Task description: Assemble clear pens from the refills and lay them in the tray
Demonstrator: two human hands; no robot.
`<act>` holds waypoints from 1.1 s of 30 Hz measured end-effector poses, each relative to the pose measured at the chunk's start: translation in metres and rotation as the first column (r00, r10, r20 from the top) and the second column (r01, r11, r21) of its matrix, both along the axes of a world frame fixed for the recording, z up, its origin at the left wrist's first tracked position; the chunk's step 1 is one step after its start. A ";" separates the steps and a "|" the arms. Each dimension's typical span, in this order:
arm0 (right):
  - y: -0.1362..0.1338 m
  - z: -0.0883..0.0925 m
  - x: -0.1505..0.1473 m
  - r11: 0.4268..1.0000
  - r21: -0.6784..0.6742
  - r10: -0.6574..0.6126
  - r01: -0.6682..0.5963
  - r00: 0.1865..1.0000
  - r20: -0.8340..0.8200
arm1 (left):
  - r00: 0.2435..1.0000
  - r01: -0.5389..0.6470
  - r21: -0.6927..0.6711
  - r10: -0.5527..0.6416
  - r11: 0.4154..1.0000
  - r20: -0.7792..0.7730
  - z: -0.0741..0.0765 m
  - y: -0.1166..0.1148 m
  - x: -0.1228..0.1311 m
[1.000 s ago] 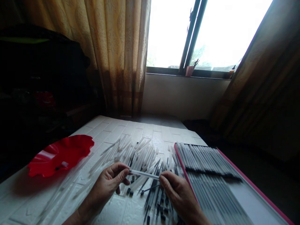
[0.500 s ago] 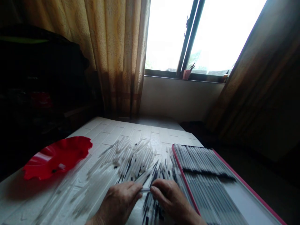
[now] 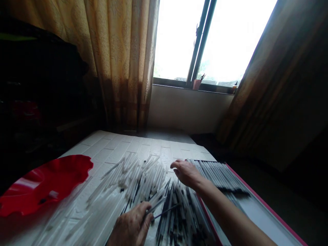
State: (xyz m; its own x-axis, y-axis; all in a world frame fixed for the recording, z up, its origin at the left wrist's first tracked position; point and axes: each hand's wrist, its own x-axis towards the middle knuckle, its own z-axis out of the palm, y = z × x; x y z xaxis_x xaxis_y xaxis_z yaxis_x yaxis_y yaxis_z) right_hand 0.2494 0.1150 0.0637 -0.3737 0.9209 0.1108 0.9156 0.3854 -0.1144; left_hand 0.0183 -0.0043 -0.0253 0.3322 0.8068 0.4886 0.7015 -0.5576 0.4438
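My left hand (image 3: 132, 223) is at the near edge of the pile, thumb and forefinger closed on a thin dark pen refill (image 3: 167, 210) that points right. Beyond it my right hand (image 3: 186, 172) reaches over the far left corner of a pink-edged box (image 3: 263, 201); its fingers are bent and slightly apart, with nothing visible between them. Clear pen tubes (image 3: 130, 171) lie in a loose heap left of centre. Darker refills or pens (image 3: 176, 218) are heaped between my left hand and the box. Rows of grey translucent pens (image 3: 212, 172) fill part of the box.
A red wavy-rimmed bowl (image 3: 64, 174) sits at the left of the white brick-patterned table (image 3: 112, 143), with small pieces inside. A window with a pink cup (image 3: 196, 84) on its sill is ahead, between tan curtains (image 3: 123, 68).
My hands were together on a pen tube and have parted. The right has moved forward to the box's far corner; the left stays low with the dark refill. The view has shifted right.
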 end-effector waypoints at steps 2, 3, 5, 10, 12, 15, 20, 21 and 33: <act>0.019 -0.011 -0.006 0.998 -0.032 0.047 -0.046 0.998 0.042 | 1.000 -0.012 0.050 0.012 0.999 -0.001 -0.003 0.003 -0.002; 0.026 -0.016 -0.009 0.996 -0.050 0.072 -0.069 0.996 0.061 | 1.000 -0.019 0.070 0.019 0.997 -0.001 -0.005 0.005 -0.003; 0.034 -0.025 -0.011 0.991 -0.083 0.114 -0.106 0.989 0.093 | 1.000 -0.031 0.078 0.031 0.996 0.000 -0.007 0.008 -0.005; 0.041 -0.034 -0.009 0.987 -0.117 0.123 -0.106 0.981 0.151 | 1.000 -0.021 0.055 0.021 0.998 0.009 -0.007 0.008 -0.007; 0.042 -0.035 -0.007 0.990 -0.117 0.102 -0.084 0.982 0.158 | 1.000 -0.019 0.044 0.018 0.999 0.024 -0.005 0.008 -0.006; 0.044 -0.034 -0.003 0.993 -0.108 0.063 -0.048 0.988 0.140 | 0.999 -0.018 0.029 0.017 0.999 0.043 -0.004 0.007 -0.006; 0.028 -0.025 0.005 0.998 -0.057 0.014 -0.013 1.000 0.008 | 0.999 -0.019 0.039 0.017 0.999 0.047 -0.006 0.009 -0.008; 0.020 -0.022 0.007 0.999 -0.051 0.009 -0.011 0.999 -0.031 | 0.999 -0.019 0.040 0.017 0.999 0.051 -0.006 0.009 -0.009; -0.091 -0.020 0.021 0.926 -0.260 -0.089 -0.273 0.511 -0.855 | 0.991 0.040 0.034 -0.044 0.999 0.127 0.013 -0.002 -0.002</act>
